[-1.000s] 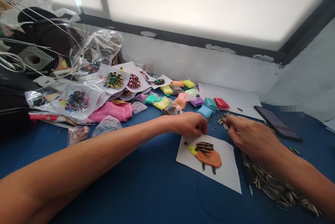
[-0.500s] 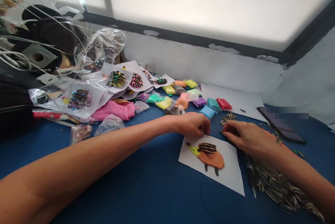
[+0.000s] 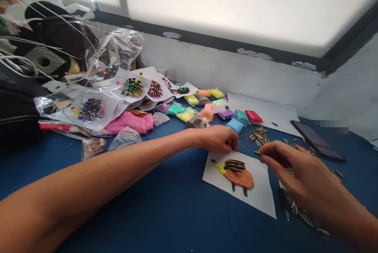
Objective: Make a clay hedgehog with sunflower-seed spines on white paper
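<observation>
A white paper card (image 3: 260,198) lies on the blue table with a clay hedgehog (image 3: 240,178) on it: orange body, yellow-green face, dark legs. Several striped sunflower seeds (image 3: 235,165) are set in its upper back. My left hand (image 3: 223,138), fingers curled closed, rests at the card's top edge; what is inside its fingers, if anything, is hidden. Just right of the card, my right hand (image 3: 291,166) is raised and pinches a single sunflower seed (image 3: 256,153) between thumb and finger. A small heap of sunflower seeds (image 3: 259,136) lies beyond it. A larger seed pile (image 3: 307,217) is partly covered by my right forearm.
Wrapped clay blocks, including a red one (image 3: 254,117) and a blue one (image 3: 235,125), lie behind my hands. A phone (image 3: 317,141) is at the right. Finished seed pictures (image 3: 132,87), a pink cloth (image 3: 132,123) and plastic bags (image 3: 125,138) crowd the left.
My right hand has lifted and drawn back to the right from the small seed heap, with a seed in its pinch. My left hand stays at the card's edge.
</observation>
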Demonstrator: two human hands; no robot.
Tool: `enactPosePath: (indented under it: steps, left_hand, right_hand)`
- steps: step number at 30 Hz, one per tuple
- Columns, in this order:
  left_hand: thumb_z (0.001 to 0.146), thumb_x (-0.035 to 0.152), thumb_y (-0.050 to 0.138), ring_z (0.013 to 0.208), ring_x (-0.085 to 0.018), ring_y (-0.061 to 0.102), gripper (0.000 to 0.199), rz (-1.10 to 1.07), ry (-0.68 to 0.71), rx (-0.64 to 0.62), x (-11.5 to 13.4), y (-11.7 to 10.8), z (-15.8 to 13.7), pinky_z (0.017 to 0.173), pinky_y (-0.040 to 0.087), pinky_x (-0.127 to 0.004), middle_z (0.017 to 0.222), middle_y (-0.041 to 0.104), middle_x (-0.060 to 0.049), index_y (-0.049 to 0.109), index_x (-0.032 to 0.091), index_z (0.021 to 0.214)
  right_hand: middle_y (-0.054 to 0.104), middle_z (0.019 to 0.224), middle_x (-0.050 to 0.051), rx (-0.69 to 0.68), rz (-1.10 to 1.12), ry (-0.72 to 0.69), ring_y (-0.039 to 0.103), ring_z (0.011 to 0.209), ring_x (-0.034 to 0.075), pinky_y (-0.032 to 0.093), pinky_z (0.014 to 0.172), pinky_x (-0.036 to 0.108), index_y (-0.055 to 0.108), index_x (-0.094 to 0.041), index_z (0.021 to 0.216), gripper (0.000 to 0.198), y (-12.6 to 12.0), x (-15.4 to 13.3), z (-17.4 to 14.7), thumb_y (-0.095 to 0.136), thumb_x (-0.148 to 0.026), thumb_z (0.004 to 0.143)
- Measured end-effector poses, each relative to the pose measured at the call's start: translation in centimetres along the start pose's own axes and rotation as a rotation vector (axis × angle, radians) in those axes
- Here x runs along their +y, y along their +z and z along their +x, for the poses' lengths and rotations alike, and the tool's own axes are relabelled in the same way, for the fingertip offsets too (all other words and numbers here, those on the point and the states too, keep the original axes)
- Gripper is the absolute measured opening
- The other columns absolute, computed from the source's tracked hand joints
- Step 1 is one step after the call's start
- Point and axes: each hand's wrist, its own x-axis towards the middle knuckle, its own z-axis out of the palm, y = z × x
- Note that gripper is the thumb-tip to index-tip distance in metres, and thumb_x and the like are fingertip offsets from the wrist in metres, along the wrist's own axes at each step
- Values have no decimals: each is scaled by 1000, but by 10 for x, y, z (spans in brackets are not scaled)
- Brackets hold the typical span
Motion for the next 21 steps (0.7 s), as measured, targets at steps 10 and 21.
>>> enactPosePath:
  steps: [10, 21]
  left_hand:
    - [77, 4, 55, 76, -12, 57, 26, -4, 38, 15, -6, 4, 3, 64, 42, -20, 92, 68, -5, 67, 10, 100]
    - [74, 3, 55, 76, -12, 58, 28, -5, 38, 25, -7, 4, 3, 63, 41, -20, 90, 68, -3, 67, 12, 98]
  right_hand:
    - [68, 81, 3, 61, 72, -221, 67, 65, 13, 51, 53, 21, 65, -24, 90, 19, 16, -32, -23, 47, -25, 95]
    - [67, 80, 0, 64, -8, -239, 65, 64, 10, 47, 54, 18, 67, -25, 92, 22, 24, -34, -26, 47, -30, 98]
